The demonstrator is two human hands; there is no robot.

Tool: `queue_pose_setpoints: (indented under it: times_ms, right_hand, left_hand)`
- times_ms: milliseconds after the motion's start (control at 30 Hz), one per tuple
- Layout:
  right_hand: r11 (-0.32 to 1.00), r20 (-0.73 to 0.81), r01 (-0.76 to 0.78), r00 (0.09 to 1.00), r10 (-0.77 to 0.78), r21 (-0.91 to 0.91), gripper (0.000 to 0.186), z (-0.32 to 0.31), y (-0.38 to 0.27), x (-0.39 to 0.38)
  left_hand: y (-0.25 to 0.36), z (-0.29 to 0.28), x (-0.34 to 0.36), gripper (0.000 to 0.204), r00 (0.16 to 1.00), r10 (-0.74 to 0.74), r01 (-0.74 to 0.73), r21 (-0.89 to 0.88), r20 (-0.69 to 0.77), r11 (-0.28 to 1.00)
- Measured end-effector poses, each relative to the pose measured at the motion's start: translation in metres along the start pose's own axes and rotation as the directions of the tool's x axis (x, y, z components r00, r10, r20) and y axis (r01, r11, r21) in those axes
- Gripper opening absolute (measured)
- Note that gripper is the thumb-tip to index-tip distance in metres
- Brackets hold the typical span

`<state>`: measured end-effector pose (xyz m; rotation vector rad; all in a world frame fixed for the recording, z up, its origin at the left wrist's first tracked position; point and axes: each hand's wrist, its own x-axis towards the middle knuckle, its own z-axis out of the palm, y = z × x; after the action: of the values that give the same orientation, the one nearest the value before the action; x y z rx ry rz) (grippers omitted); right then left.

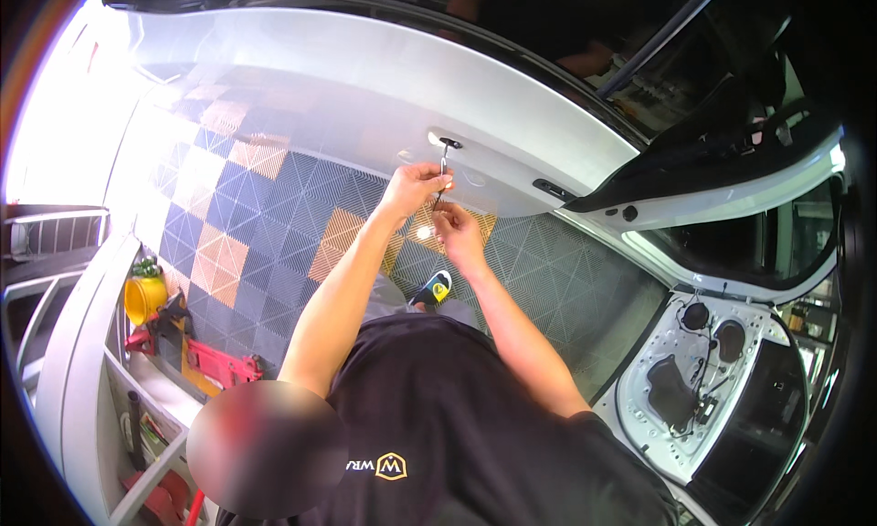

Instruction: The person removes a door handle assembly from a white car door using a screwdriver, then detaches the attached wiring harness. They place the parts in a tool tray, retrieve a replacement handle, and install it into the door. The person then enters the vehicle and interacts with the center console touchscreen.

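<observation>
In front of me stands the white car door (347, 87), with a small dark opening (449, 143) in its outer panel. A thin dark rod-like piece (444, 159) runs from that opening down to my fingers; whether it is a tool or a cable I cannot tell. My left hand (416, 190) pinches it between thumb and fingers, just below the opening. Lower and a little to the right, the fingers of my right hand (461, 240) close on its lower end, which they partly hide.
To the right is a second dark slot (552, 189) in the panel. Farther right stands an open door (681, 389) with its inner metal exposed. Patterned tiles (274, 224) cover the floor. At the left are a yellow pot (144, 297), a red tool-like object (224, 366) and a rack (123, 416).
</observation>
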<state>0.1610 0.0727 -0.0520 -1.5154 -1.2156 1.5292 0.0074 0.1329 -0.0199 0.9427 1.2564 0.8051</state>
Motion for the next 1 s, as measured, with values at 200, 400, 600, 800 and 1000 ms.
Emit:
queue_pose_setpoints:
  times_ms: [200,400,600,800,1000]
  right_hand:
    - [0.997,-0.041,0.002,0.999,0.001,0.071,0.014,-0.008,-0.016,-0.010]
    - [1.000,-0.137,0.013,0.991,-0.010,0.022,0.013,-0.005,-0.029,-0.025]
    - [0.995,-0.288,0.033,0.956,-0.060,-0.098,0.017,0.012,-0.041,-0.036]
    - [0.976,-0.377,0.036,0.919,-0.117,-0.215,0.018,0.030,-0.045,-0.038]
    - [0.981,-0.392,-0.012,0.918,-0.066,-0.193,0.021,0.039,-0.050,-0.040]
  left_hand:
    - [0.009,-0.019,-0.001,0.029,0.993,-0.039,0.040,-0.006,0.109,0.999]
    - [0.008,-0.054,0.006,0.030,0.931,-0.070,0.134,-0.158,0.359,0.978]
    - [0.010,-0.065,0.014,0.032,0.870,-0.095,0.195,-0.160,0.483,0.968]
    - [0.017,-0.060,0.023,0.030,0.858,-0.117,0.174,-0.069,0.500,0.982]
    - [0.021,-0.049,0.030,0.029,0.833,-0.139,0.206,-0.067,0.535,0.976]
